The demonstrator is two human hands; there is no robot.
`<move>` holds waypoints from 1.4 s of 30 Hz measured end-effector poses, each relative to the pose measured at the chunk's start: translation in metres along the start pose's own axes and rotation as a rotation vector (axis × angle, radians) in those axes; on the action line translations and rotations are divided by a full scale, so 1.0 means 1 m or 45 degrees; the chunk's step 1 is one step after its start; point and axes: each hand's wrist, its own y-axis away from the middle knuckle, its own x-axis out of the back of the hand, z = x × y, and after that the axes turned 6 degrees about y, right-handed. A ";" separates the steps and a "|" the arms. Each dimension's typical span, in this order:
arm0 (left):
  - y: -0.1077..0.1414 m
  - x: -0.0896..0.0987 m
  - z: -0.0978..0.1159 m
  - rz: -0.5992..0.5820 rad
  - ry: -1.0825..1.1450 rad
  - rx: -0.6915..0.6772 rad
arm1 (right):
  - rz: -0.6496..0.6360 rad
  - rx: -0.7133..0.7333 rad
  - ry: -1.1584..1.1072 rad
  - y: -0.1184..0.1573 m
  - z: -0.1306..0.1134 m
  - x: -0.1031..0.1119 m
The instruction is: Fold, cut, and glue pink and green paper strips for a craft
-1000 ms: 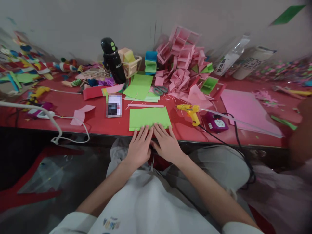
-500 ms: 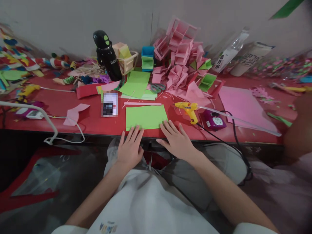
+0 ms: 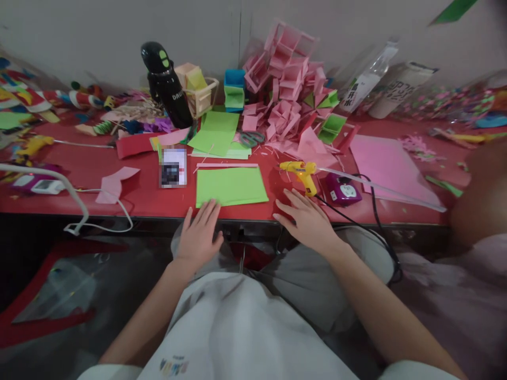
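Observation:
A light green sheet [image 3: 232,186] lies on the red table [image 3: 158,205] near its front edge. My left hand [image 3: 199,235] is open, palm down, with its fingertips at the sheet's lower left edge. To the right of the sheet, my right hand [image 3: 309,221] rests open on the table edge, holding nothing. Just beyond its fingers lies a yellow glue gun [image 3: 304,177] with a long clear stick in it. A thin pink strip [image 3: 227,165] runs along the sheet's far edge.
Behind are green sheets [image 3: 216,132], scissors [image 3: 252,138], a pile of pink paper shapes [image 3: 291,79] and a black bottle [image 3: 168,87]. A purple box [image 3: 343,190] and pink sheet [image 3: 392,166] lie right. A person's arm [image 3: 481,190] is at the far right.
My right hand has moved right, off the green sheet. My left hand stays by the sheet's lower left edge. The whole view has shifted slightly.

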 end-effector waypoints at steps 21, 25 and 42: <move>-0.015 0.004 -0.047 0.213 0.172 -0.433 | 0.164 0.443 -0.448 -0.025 -0.017 -0.015; -0.023 0.013 -0.051 0.170 0.204 -0.495 | 0.133 0.419 -0.479 -0.025 -0.018 -0.014; -0.046 0.026 -0.053 0.012 0.342 -0.358 | -0.135 0.192 -0.859 -0.040 -0.012 -0.002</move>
